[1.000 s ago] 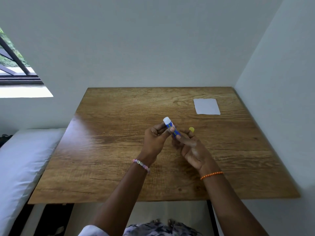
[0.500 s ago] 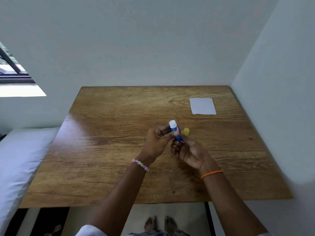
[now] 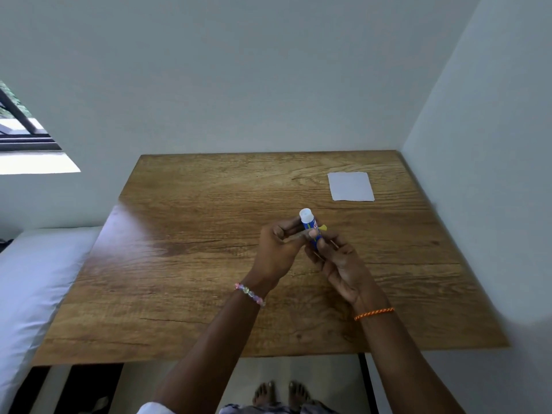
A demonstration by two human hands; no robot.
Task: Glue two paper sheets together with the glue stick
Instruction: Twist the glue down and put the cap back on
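Observation:
Above the middle of the wooden table (image 3: 185,264) I hold a blue glue stick (image 3: 309,225) with a white top, standing nearly upright. My left hand (image 3: 276,255) pinches its barrel between thumb and fingers. My right hand (image 3: 337,268) grips its lower end from the right. A small yellow piece (image 3: 323,227), maybe the cap, shows just behind the stick; whether it lies on the table I cannot tell. A white paper sheet (image 3: 350,186) lies flat at the far right of the table, well beyond both hands. Only that single white rectangle shows.
Walls (image 3: 478,174) close the table in at the back and right. A white cushion or mattress (image 3: 33,282) lies left of the table, with a window (image 3: 21,130) above it. My bare feet (image 3: 280,394) show below the table's near edge.
The glue stick has swung from tilting left to nearly upright, its white top now higher. Both hands stay closed on it. The head camera has tilted down, bringing my feet into view.

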